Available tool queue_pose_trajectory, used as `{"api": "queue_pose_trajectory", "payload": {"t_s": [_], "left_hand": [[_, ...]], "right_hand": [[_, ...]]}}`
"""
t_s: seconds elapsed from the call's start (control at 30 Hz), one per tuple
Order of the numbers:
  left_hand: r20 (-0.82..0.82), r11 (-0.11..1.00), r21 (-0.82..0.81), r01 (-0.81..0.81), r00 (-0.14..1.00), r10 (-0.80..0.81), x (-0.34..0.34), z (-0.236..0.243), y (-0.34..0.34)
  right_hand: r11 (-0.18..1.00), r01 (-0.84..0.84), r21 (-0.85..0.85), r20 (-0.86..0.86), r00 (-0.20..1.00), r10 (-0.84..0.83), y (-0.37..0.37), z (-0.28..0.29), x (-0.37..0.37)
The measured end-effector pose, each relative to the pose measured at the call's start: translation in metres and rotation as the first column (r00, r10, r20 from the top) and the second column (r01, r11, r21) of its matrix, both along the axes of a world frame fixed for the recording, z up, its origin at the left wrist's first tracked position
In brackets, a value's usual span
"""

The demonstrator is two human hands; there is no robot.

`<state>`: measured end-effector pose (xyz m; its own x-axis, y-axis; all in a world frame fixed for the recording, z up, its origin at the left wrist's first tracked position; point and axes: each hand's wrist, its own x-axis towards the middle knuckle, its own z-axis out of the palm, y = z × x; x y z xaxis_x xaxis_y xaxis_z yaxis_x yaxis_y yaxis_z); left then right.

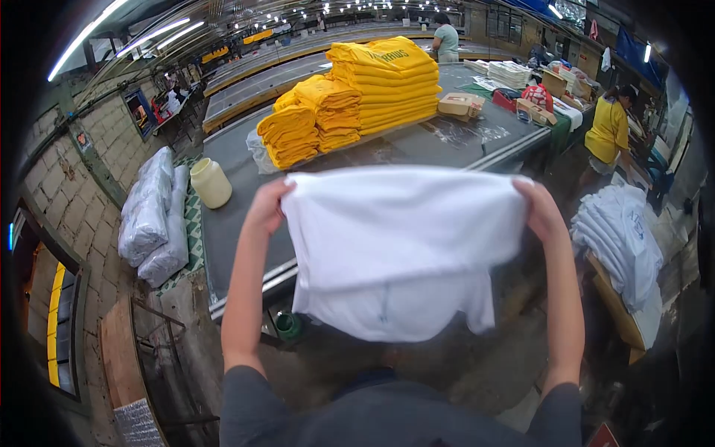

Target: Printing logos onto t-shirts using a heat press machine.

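A white shirt (395, 231) hangs stretched between my two hands, above the near edge of a dark table (249, 212). My left hand (266, 206) is closed on its upper left corner. At the upper right corner my right hand (541, 211) grips the cloth in the same way. The fabric is doubled over, with a lower layer showing beneath the front fold, and its right side is slightly blurred. Behind the shirt, stacks of folded yellow shirts (383, 78) stand on the table.
A cream plastic jar (211, 183) stands at the table's left edge, beside plastic-wrapped bundles (153, 216). A brown package (462, 106) lies right of the yellow stacks. More white shirts (618, 235) are piled at the right. A person in yellow (608, 128) works beyond them; another person (446, 39) stands far back.
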<state>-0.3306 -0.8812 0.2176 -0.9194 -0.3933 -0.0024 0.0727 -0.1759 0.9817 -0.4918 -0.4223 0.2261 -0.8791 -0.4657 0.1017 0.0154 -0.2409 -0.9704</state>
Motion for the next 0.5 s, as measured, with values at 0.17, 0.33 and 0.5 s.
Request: {"api": "queue_pose_trajectory", "payload": {"t_s": [0.17, 0.33, 0.5], "left_hand": [[-0.514, 0.99, -0.06, -0.129, 0.854, 0.08, -0.053, 0.082, -0.102], [-0.463, 0.881, -0.235, -0.411, 0.844, 0.271, -0.058, 0.056, -0.115], [-0.248, 0.944, -0.029, -0.328, 0.917, 0.311, -0.075, -0.072, -0.102]], "right_hand": [[0.919, -0.153, -0.364, -0.251, 0.966, 0.062, -0.124, 0.05, -0.093], [0.978, 0.136, -0.161, -0.142, 0.977, -0.159, -0.183, 0.021, -0.155], [0.969, 0.217, 0.12, -0.117, 0.972, -0.203, -0.199, -0.092, -0.219]]}}
